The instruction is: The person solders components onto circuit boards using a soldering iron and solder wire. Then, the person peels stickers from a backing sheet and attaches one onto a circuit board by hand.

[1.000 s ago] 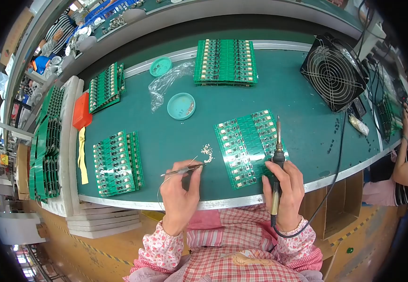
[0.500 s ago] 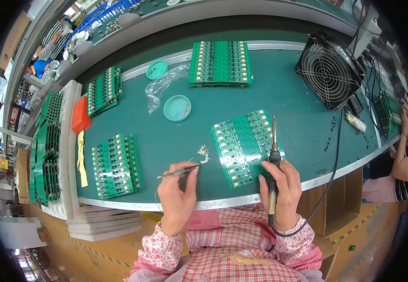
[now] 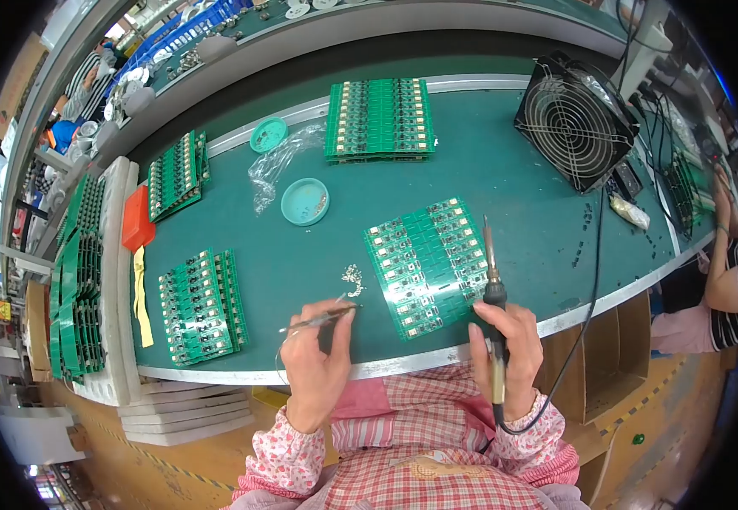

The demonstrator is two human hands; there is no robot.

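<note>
My left hand (image 3: pixel 316 361) is closed on a pair of tweezers (image 3: pixel 322 319), and a thin wire loops beside its fingers. The tips point right, just below a small heap of tiny pale components (image 3: pixel 353 279) on the bench. A soldering iron (image 3: pixel 493 289) sits upright in my right hand (image 3: pixel 515 353), its metal tip aimed away from me and its cord trailing off the lower end. Left of the iron lies a green circuit board panel (image 3: pixel 420 263) with rows of mounted parts; my right fingers are by its lower right corner.
Stacked panels stand at the back (image 3: pixel 379 119) and left (image 3: pixel 203 306). Two small round dishes (image 3: pixel 305 201) and crumpled clear plastic (image 3: pixel 280 166) lie mid-bench. A black fan (image 3: pixel 569 127) stands at right, and a red box (image 3: pixel 138 218) at left. Another person's arm (image 3: pixel 723 204) shows far right.
The whole view has shifted a little, so the bench items appear farther left. My tweezers have drawn slightly right and nearer to me, away from the heap. Both hands keep their hold.
</note>
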